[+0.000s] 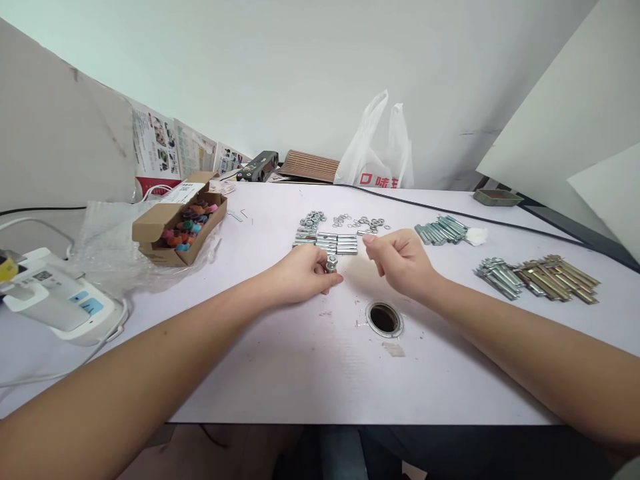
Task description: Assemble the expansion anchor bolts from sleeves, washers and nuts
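Observation:
My left hand [306, 273] is closed around a metal bolt, whose nut-and-washer end [331, 263] points up between thumb and fingers. The rest of that bolt is hidden by the hand. To the right, my right hand [400, 261] is raised with thumb and fingers pressed together. A short silver piece shows by its thumb tip; whether the fingers hold it I cannot tell. Just beyond the left hand lie rows of silver metal sleeves [347, 244]. Behind them are a heap of nuts [313, 219] and scattered washers [373, 225].
Silver rods [443, 230], silver bolts [499, 277] and brass-coloured bolts [557, 277] lie at right. A round hole [385, 319] opens in the table [280, 373]. A cardboard box [170, 230] stands left, near a white device [70, 300]. A plastic bag [373, 157] and black cable are behind.

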`<state>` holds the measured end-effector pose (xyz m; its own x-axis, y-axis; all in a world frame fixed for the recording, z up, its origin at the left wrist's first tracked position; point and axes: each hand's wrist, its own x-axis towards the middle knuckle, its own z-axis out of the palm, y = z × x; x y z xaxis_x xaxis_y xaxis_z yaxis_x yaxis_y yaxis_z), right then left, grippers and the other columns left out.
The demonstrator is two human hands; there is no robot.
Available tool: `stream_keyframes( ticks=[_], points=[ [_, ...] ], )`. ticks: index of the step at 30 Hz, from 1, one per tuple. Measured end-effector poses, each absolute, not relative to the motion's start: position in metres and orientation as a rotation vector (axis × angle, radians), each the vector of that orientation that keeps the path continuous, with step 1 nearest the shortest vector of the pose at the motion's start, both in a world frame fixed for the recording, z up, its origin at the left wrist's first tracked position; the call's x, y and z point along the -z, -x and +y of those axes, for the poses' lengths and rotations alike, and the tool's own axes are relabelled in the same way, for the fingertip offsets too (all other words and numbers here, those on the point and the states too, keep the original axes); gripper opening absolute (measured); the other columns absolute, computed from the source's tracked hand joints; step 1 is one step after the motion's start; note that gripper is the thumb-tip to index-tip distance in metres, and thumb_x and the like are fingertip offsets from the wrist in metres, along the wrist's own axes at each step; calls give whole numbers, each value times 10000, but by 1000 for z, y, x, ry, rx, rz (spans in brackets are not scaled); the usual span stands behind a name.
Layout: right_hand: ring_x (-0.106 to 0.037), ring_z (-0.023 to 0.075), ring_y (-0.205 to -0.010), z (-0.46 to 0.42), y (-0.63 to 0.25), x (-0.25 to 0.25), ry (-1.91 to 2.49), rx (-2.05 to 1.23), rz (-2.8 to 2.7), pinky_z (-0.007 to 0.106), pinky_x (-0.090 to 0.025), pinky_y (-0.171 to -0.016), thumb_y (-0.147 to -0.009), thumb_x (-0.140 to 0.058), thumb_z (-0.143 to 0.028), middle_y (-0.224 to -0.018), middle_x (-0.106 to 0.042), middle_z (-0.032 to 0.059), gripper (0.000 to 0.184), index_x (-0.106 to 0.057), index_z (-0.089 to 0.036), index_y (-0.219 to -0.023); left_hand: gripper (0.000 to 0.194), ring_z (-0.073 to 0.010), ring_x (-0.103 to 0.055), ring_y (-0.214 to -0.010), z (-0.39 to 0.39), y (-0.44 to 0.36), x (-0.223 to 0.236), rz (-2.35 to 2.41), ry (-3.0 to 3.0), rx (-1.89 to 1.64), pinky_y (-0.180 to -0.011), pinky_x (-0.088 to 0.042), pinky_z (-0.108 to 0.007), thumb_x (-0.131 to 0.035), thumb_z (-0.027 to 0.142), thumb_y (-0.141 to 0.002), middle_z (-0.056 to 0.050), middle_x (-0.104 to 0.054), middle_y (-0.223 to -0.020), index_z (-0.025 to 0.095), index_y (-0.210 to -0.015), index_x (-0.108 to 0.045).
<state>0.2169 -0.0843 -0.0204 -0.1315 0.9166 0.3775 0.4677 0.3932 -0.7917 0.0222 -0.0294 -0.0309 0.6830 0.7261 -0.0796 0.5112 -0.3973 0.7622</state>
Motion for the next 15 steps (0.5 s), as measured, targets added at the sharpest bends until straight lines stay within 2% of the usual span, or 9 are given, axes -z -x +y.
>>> stream_keyframes(
  ticks=[1,3,5,7,9,11,13,15],
  points=[
    [-284,69,-414,-85,-217,20,1215,-587,-1714,259,-224,-442,-925,-463,-455,-411,-308,-43,558,-432,-171,-446,272,-138,-564,-540,-30,-22,30,945,-2082,-332,-482,-391,-260,-590,443,-762,-20,-670,-652,176,-765,-637],
    [-421,90,-471,-85,-216,18,1166,-614,-1743,248,-318,-495,-924,-482,-433,-474,-454,-33,401,-608,-162,-655,255,-130,-551,-521,-30,-22,29,939,-2093,-334,-470,-378,-257,-592,424,-761,-17,-667,-638,173,-759,-636],
    [-525,111,-564,-86,-215,19,1099,-758,-1855,252,-385,-570,-930,-475,-440,-570,-573,-13,344,-654,-169,-818,257,-119,-523,-486,-30,-22,28,933,-2107,-327,-454,-360,-256,-582,417,-768,-14,-657,-617,167,-742,-637],
    [-515,108,-539,-86,-214,20,1072,-841,-1874,256,-381,-567,-942,-433,-481,-528,-557,-4,467,-621,-165,-653,271,-122,-528,-489,-29,-22,28,933,-2098,-322,-458,-366,-259,-576,426,-772,-18,-663,-622,164,-751,-642],
    [-426,91,-451,-85,-215,21,1094,-801,-1787,263,-332,-516,-949,-393,-511,-422,-441,-10,617,-502,-166,-449,282,-138,-568,-531,-29,-22,29,940,-2071,-321,-479,-394,-263,-587,439,-766,-29,-684,-654,163,-784,-645],
    [-369,84,-418,-84,-216,21,1133,-740,-1677,267,-307,-498,-953,-390,-509,-387,-368,-24,636,-490,-166,-426,287,-148,-593,-564,-28,-22,29,947,-2065,-323,-492,-409,-263,-597,443,-761,-36,-700,-683,164,-810,-644],
    [-437,94,-467,-85,-215,21,1132,-774,-1671,259,-353,-540,-951,-416,-489,-440,-448,-29,516,-622,-158,-614,279,-142,-584,-552,-28,-22,30,944,-2089,-318,-486,-405,-260,-594,439,-765,-32,-700,-682,165,-798,-637],
    [-526,109,-556,-85,-212,21,1102,-899,-1749,261,-404,-612,-951,-422,-489,-532,-557,-20,424,-669,-163,-842,260,-132,-565,-527,-28,-22,30,928,-2117,-316,-477,-394,-256,-582,424,-775,-23,-695,-671,168,-776,-630]
  ],
)
